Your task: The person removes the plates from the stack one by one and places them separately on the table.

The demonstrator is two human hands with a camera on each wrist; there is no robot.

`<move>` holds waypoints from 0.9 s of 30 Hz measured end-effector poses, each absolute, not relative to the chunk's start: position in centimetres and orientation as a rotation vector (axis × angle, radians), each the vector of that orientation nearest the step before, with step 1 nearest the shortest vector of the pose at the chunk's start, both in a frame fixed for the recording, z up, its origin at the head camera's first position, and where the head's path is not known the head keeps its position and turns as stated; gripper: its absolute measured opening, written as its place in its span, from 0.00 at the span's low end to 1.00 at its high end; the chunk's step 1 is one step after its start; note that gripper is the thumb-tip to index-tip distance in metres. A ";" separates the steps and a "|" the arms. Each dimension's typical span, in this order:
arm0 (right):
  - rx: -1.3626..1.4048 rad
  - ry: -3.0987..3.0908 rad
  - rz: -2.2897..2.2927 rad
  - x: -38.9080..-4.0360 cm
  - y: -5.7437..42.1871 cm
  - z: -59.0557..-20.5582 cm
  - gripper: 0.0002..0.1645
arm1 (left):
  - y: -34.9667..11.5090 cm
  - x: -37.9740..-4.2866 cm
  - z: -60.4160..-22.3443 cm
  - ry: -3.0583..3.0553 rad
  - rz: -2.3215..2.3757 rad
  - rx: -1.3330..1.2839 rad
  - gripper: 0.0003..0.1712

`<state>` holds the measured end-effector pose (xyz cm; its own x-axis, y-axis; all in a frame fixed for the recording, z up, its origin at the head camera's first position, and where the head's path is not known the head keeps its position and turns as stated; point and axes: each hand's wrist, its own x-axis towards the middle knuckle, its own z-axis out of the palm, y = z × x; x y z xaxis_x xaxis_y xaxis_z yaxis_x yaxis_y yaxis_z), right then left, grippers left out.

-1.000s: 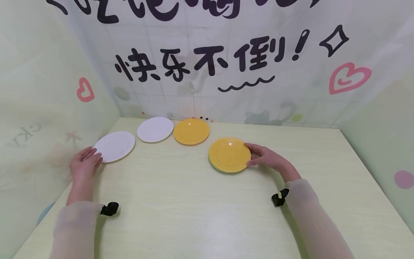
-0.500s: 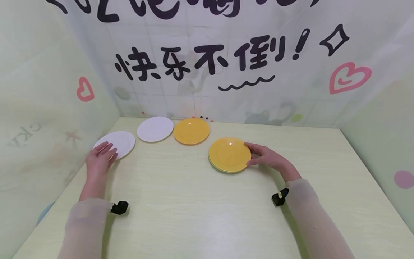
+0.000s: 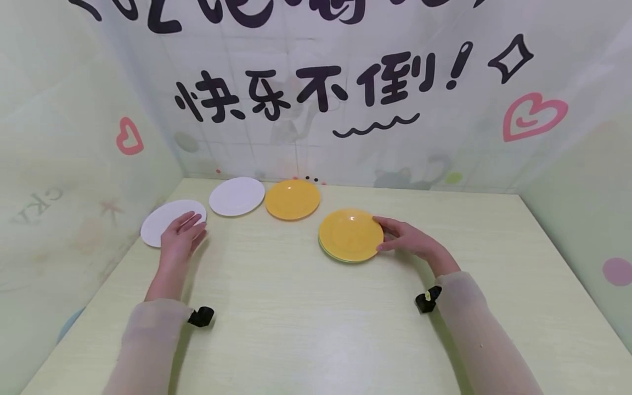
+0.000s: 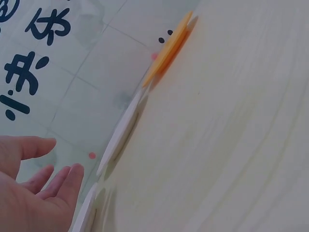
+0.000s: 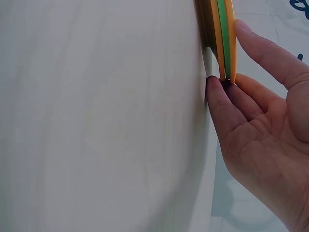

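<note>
My left hand is over the right part of the left white plate, hiding some of it. In the left wrist view its fingers are loosely bent, with nothing between them and the thumb. My right hand holds the right edge of a stack of plates. The right wrist view shows the thumb against the top yellow-orange plate and the fingers at the lower edge. A green plate lies between yellow-orange ones in this stack.
A second white plate and a single yellow-orange plate lie along the table's back edge. Printed cloth walls enclose the pale table at the back and both sides. A black device is at the left cuff.
My left hand has moved right, from the left rim of the left white plate to over its right part. My right hand and the stack have stayed put.
</note>
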<state>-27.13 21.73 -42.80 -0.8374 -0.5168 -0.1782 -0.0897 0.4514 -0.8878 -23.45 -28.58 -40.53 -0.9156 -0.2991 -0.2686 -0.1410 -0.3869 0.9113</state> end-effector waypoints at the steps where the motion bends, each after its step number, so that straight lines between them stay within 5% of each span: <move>1: -0.504 2.283 -1.362 -27.2 21.8 -42.8 0.52 | -28.1 -23.6 -40.5 -1.699 -2.465 0.596 0.31; 27: -0.491 2.281 -1.362 -26.9 21.7 -42.7 0.53 | -13.4 -25.5 -43.2 -2.224 -2.400 0.303 0.30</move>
<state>-26.86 21.71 -42.70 -0.8420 -0.5068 -0.1849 -0.0777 0.4530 -0.8881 -25.52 -13.45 -43.16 -0.9726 -0.0189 -0.2318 -0.2297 -0.0783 0.9701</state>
